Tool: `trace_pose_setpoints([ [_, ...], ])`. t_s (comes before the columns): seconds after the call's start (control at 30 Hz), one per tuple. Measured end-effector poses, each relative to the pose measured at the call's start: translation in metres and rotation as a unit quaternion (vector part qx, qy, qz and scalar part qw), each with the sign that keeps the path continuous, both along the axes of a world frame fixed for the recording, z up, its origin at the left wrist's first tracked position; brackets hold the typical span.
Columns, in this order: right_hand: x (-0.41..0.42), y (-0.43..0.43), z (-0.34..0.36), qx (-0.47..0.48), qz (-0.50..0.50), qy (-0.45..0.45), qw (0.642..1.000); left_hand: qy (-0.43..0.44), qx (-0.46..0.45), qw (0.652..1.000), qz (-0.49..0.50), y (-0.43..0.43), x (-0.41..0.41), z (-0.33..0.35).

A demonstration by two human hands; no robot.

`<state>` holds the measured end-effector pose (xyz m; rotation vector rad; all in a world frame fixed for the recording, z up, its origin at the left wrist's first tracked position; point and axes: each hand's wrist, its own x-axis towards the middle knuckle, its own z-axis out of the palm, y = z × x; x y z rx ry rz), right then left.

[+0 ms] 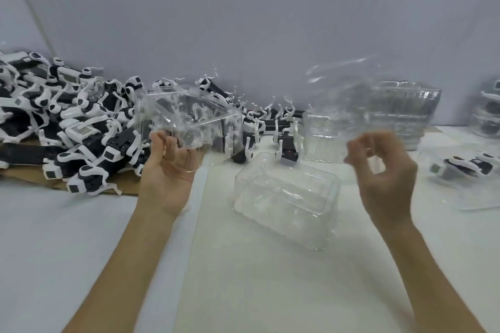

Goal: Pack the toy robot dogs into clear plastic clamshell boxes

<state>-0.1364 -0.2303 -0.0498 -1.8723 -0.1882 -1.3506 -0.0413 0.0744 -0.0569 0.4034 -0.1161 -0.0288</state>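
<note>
A big heap of black-and-white toy robot dogs [70, 121] lies at the left and runs along the wall. My left hand [169, 167], palm up, grips an empty clear clamshell box [189, 116] raised in front of the heap. My right hand [384, 173] is blurred with its fingers curled into a ring. It pinches the lower edge of a second clear box [349, 94], itself smeared by motion. Between my hands a third empty clear clamshell [286, 200] rests on the white table, and one toy dog [288, 151] lies just behind it.
A stack of empty clamshell boxes [403, 111] stands at the back right. At the right edge a toy dog lies in a clear box [468, 170], with more packed boxes [489, 116] behind it. Brown cardboard [35, 178] lies under the heap. A grey wall closes off the back.
</note>
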Motion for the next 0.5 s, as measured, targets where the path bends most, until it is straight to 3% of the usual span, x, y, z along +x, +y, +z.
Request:
trace_pose_setpoints([
  [0.07,0.001,0.008,-0.006,-0.078,-0.002,0.028,0.997,-0.002,-0.011,1.0,0.002,-0.001,-0.001,0.001],
  [0.23,0.003,0.016,-0.01,-0.165,-0.023,0.057,0.984,-0.003,-0.011,1.0,0.011,-0.004,-0.001,0.001],
  [0.5,-0.003,0.026,-0.005,-0.216,-0.047,-0.021,0.975,0.006,-0.017,0.999,0.046,-0.005,-0.003,0.005],
])
